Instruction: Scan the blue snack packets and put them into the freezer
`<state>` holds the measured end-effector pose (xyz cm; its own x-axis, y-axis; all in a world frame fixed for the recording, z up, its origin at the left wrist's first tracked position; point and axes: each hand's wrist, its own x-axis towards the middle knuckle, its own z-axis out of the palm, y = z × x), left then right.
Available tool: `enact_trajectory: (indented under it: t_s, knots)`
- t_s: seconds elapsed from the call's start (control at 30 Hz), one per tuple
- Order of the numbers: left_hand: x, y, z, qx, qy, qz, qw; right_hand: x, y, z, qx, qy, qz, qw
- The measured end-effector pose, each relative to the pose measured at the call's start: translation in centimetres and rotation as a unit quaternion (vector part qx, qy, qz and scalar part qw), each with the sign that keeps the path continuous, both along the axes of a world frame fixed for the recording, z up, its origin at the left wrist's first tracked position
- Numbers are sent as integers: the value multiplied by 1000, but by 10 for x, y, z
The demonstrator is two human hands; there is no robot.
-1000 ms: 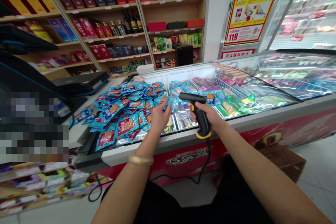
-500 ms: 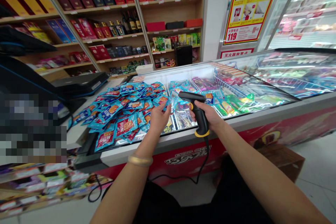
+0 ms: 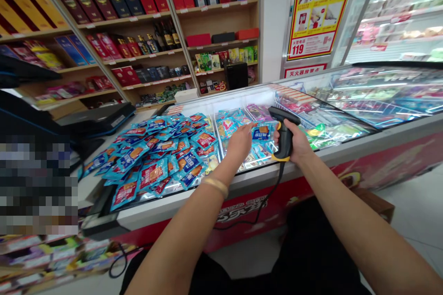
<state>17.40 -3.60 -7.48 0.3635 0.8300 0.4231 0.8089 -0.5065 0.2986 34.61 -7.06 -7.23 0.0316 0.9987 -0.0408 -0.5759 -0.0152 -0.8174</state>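
Observation:
My right hand (image 3: pixel 298 140) is wrapped round a black and yellow barcode scanner (image 3: pixel 285 136), held upright by its handle above the freezer's glass lid. My left hand (image 3: pixel 239 145), with a gold bangle on the wrist, reaches over the glass, its visible fingers stretched out. Its fingertips are at the left edge of a blue snack packet (image 3: pixel 262 133); whether they touch it I cannot tell. The thumb is hidden. To the left lies a large heap of blue and red snack packets (image 3: pixel 154 171), some overlapping the lid's edge.
The chest freezer (image 3: pixel 155 212) has a grey rim and red front, with frozen goods under its glass. The scanner's cable (image 3: pixel 258 209) hangs down its front. Left are a black screen and a counter device (image 3: pixel 100 117). Shelves of boxes and bottles (image 3: pixel 166 39) stand behind; a brown carton (image 3: pixel 372 203) is on the floor.
My left hand has moved right, from beside the heap to the single packet. The scanner in my right hand has moved right and slightly up, uncovering that packet. The view has shifted a little.

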Motion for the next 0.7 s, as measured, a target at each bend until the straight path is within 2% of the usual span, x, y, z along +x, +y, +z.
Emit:
enact_trajectory:
  t_s: [0.17,0.27,0.37,0.47,0.57,0.7]
  knots:
    - [37,6,-8,-92,116,-18,989,6,1,-3,-16,37,-8,999]
    - [44,5,-8,-131,125,0,984,3,1,-4,-18,32,-4,999]
    - [41,0,-3,-134,118,13,984,4,1,-5,-7,24,3,1000]
    - [24,-8,6,-100,106,37,989,5,1,-5,0,16,6,1000]
    - [-11,-12,16,-37,109,82,990,1,-1,-4,-8,10,8,1000]
    - [-70,-12,20,0,125,202,971,-28,-5,0,-34,12,26,999]
